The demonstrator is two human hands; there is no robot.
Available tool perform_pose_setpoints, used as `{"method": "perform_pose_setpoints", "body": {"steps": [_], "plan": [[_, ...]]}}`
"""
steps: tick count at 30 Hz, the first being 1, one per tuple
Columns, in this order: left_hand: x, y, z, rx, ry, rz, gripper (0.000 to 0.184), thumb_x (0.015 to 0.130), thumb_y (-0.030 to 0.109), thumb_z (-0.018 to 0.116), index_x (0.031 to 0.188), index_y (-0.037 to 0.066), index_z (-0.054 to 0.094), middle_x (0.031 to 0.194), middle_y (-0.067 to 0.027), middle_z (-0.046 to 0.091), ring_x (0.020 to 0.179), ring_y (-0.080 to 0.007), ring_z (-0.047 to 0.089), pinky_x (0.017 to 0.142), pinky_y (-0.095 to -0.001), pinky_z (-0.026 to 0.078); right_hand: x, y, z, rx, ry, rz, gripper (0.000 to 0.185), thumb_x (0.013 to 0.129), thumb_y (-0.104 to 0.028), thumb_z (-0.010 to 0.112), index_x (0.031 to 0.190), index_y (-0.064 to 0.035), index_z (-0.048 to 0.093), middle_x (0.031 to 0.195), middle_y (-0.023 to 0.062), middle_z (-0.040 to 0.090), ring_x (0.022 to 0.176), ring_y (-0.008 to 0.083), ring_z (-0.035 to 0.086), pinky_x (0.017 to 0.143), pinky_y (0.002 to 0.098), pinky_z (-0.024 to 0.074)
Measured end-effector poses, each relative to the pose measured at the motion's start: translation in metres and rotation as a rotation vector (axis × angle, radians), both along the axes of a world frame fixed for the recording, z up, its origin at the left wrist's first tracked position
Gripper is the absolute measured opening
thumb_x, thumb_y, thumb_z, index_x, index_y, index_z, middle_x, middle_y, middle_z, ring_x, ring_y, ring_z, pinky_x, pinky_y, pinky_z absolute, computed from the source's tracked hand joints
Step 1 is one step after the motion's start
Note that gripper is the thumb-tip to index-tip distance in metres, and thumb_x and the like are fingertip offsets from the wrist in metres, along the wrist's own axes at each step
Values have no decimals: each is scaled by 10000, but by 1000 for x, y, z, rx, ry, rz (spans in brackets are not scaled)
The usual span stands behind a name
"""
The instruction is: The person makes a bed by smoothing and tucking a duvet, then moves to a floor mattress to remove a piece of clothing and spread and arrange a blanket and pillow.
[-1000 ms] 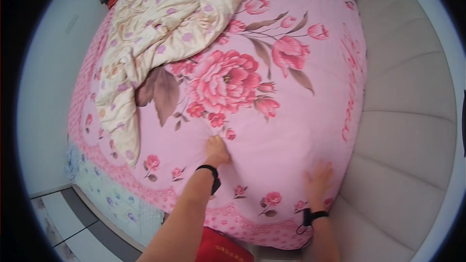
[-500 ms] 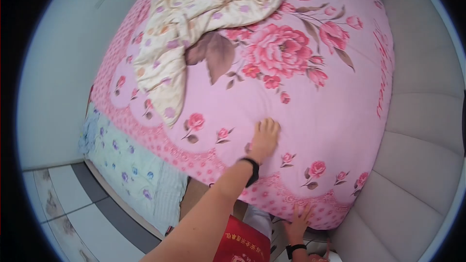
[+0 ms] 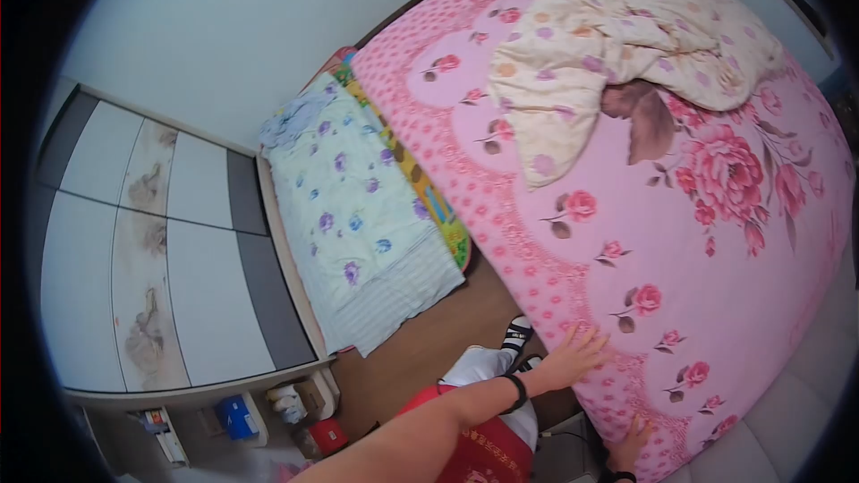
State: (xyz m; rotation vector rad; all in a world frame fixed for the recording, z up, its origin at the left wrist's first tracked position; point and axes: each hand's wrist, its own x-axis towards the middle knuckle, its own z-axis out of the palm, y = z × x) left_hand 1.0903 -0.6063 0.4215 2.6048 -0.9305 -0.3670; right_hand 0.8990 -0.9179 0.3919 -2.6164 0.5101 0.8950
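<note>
A pink bed sheet (image 3: 573, 259) with large rose prints covers the bed. At its near edge, my left hand (image 3: 577, 360), wearing a black wristband, lies on the sheet's dotted border with fingers stretched out. My right hand (image 3: 632, 445) is close by, lower in the view, and its spread fingers rest on the same border near the bed's corner. Part of that hand and its wrist are cut off by the frame. On the far part of the sheet lies a crumpled cream blanket (image 3: 617, 45) with purple and orange spots.
A pale green floral mat (image 3: 349, 206) lies beside the bed over a colorful pad (image 3: 412, 161). A wardrobe (image 3: 197, 241) with sliding doors stands left, with shelves (image 3: 206, 425) next to it. The grey padded headboard (image 3: 769, 420) borders the right. Brown floor (image 3: 447, 331) shows between.
The view has swung left, bringing in the wardrobe, shelves and more of the mat. My left hand has drawn back from the sheet's inner area to its border. My right hand stays near the corner.
</note>
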Motion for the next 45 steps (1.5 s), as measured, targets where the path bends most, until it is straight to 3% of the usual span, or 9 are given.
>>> {"method": "perform_pose_setpoints", "body": {"steps": [3, 9, 12, 15, 17, 18, 20, 34, 45], "plan": [[1, 22, -5, 83, 162, 386, 719, 804, 269, 659, 1459, 230, 364, 1551, -139, 244, 1426, -391, 210, 1063, -642, 258, -7, 1, -16, -60, -107, 80, 1193, 520, -329, 878, 1512, -160, 237, 1506, 336, 143, 1389, 503, 176, 1119, 534, 250], [-32, 74, -18, -189, 706, 261, 493, 855, 248, 613, 1314, 129, 479, 1307, -192, 505, 1241, -385, 468, 966, -515, 419, 31, 30, 55, 29, -14, 169, 698, 791, -128, 703, 1418, -101, 396, 1422, 244, 411, 1299, 410, 401, 1064, 428, 370], [-76, 123, -55, -289, 720, 479, 358, 845, 259, 611, 1136, 60, 546, 1101, -212, 615, 1082, -386, 580, 906, -482, 469, 29, -23, -16, 417, 188, 144, 821, 775, -162, 709, 1480, -114, 291, 1469, 244, 334, 1321, 424, 363, 1091, 443, 336], [-92, 199, -46, -138, 870, 646, 294, 843, 257, 578, 1050, 51, 609, 1052, -220, 653, 1007, -408, 618, 861, -502, 494, 102, 44, -46, -138, 401, 488, 665, 741, -215, 712, 1324, 5, 481, 1237, 316, 529, 1158, 456, 506, 990, 488, 411], [-121, 239, -89, -85, 851, 733, 301, 829, 272, 573, 1016, 44, 631, 1010, -222, 670, 966, -410, 636, 843, -503, 505, 152, 165, 8, 15, 50, 161, 702, 718, -166, 748, 1339, -3, 463, 1310, 287, 491, 1236, 429, 460, 1060, 451, 365], [-133, 260, -106, -69, 860, 738, 308, 832, 274, 567, 1019, 38, 631, 1013, -226, 667, 972, -405, 637, 848, -498, 504, 160, 195, -23, -13, -426, 383, 403, 792, -159, 664, 1118, 48, 550, 1036, 248, 605, 1008, 418, 572, 906, 460, 445], [-139, 305, -128, -55, 867, 769, 310, 844, 282, 551, 1011, 36, 637, 1015, -231, 665, 979, -397, 637, 853, -489, 502, 237, 314, 18, 222, -355, 334, 300, 782, -170, 686, 948, 10, 513, 859, 229, 579, 821, 413, 579, 726, 472, 453], [-140, 531, -116, -417, 841, 1643, 255, 873, 315, 581, 965, 86, 644, 1029, -175, 678, 1005, -371, 629, 850, -459, 493, 453, 598, -32, -58, -118, 679, 681, 520, -287, 830, 1051, 12, 527, 951, 218, 657, 905, 396, 642, 795, 452, 512], [-53, 541, -183, -223, 814, 1381, 274, 869, 271, 542, 1027, 67, 633, 1045, -175, 674, 1005, -391, 619, 859, -488, 485, 460, 612, -20, -314, -14, 780, 729, 550, -388, 828, 1079, 9, 523, 945, 217, 675, 920, 363, 667, 805, 437, 529]]}}
